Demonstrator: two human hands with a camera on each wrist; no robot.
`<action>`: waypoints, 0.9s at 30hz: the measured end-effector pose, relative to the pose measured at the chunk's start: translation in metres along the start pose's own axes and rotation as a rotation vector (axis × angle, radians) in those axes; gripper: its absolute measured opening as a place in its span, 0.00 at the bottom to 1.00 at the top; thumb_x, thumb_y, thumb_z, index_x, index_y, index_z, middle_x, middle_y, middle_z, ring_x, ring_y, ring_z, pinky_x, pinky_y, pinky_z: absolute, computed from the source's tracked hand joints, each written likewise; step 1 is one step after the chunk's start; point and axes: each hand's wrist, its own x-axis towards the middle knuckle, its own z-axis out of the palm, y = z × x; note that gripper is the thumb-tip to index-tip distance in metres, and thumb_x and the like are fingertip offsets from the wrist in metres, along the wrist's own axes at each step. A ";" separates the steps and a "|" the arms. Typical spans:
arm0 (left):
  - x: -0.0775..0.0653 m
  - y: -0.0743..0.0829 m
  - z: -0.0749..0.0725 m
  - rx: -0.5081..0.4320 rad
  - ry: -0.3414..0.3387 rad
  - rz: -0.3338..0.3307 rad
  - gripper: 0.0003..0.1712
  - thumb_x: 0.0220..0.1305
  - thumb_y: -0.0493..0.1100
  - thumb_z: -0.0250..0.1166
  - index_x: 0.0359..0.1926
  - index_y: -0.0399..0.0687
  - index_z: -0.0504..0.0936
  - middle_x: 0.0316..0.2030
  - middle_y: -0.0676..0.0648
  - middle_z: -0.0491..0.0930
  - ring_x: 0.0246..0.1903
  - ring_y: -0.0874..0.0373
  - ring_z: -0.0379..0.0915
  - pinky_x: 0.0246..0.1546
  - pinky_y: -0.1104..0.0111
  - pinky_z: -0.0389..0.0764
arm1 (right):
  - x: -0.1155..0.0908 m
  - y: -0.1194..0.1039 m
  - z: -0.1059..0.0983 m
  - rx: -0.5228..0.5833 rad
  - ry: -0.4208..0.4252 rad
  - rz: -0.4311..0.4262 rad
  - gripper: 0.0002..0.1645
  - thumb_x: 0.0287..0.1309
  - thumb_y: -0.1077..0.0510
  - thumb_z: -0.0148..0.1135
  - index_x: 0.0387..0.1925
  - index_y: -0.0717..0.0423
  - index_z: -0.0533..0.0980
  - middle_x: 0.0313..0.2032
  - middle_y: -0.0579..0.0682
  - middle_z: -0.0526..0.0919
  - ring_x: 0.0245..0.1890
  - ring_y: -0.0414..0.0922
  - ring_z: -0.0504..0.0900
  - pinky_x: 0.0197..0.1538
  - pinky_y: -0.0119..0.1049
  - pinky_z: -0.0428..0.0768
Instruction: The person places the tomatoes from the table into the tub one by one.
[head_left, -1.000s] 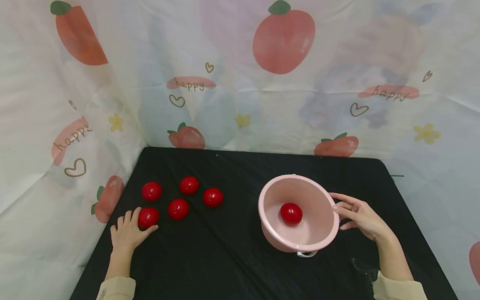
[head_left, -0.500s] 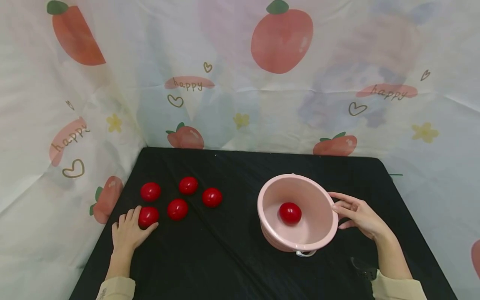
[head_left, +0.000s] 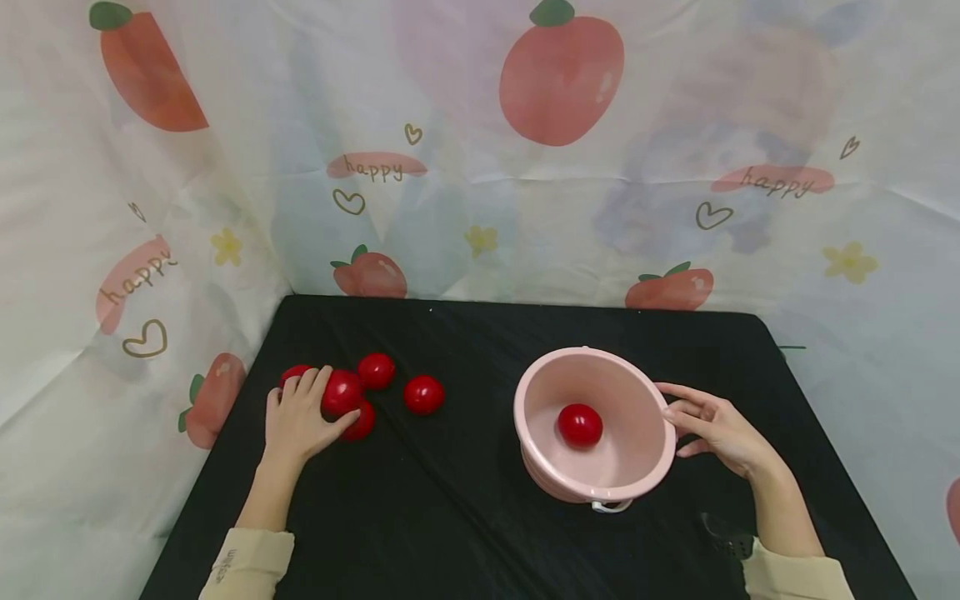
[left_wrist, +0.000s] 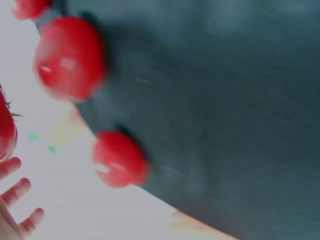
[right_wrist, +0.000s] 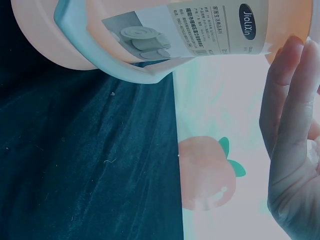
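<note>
In the head view my left hand [head_left: 296, 421] grips a red tomato [head_left: 341, 392] between thumb and fingers, above the black table. The left wrist view catches the edge of this held tomato [left_wrist: 6, 131] with its green stem bits, beside the fingertips [left_wrist: 17, 190]. Other tomatoes lie close by, one [head_left: 294, 374] partly behind the fingers and another [head_left: 362, 422] partly covered by the held one. My right hand [head_left: 723, 433] holds the rim of a pink bucket [head_left: 540, 467], thumb at the rim and fingers along the outside. Inside the bucket sits one tomato [head_left: 580, 426].
Two more tomatoes, a farther one [head_left: 377, 371] and a nearer one [head_left: 424, 395], rest right of the left hand. A white handle [head_left: 611, 507] hangs at the bucket's front. Behind the black-covered table [head_left: 450, 517] hangs a printed cloth [head_left: 465, 100].
My left hand has lifted the tomato from the table's left side and moved right and away from me, over the other tomatoes. The right hand and bucket stay put.
</note>
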 end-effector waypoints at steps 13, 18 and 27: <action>0.048 0.103 -0.032 0.107 0.148 0.339 0.42 0.43 0.68 0.59 0.58 0.52 0.68 0.52 0.46 0.70 0.49 0.49 0.63 0.49 0.51 0.63 | 0.000 0.000 0.000 0.004 0.007 0.016 0.23 0.62 0.62 0.53 0.60 0.55 0.66 0.37 0.42 0.84 0.30 0.44 0.83 0.27 0.41 0.81; 0.061 0.138 -0.032 0.123 0.197 0.452 0.41 0.44 0.70 0.57 0.58 0.55 0.69 0.52 0.49 0.71 0.49 0.51 0.64 0.49 0.53 0.63 | 0.000 0.001 -0.001 0.012 0.000 0.005 0.23 0.62 0.63 0.52 0.59 0.55 0.66 0.38 0.43 0.84 0.30 0.44 0.83 0.27 0.42 0.81; 0.069 0.203 -0.031 0.111 0.195 0.611 0.40 0.45 0.69 0.57 0.58 0.58 0.68 0.54 0.51 0.69 0.52 0.54 0.63 0.52 0.55 0.64 | -0.001 0.001 -0.002 0.018 -0.004 -0.006 0.23 0.62 0.63 0.52 0.59 0.55 0.66 0.38 0.44 0.84 0.31 0.45 0.83 0.27 0.42 0.80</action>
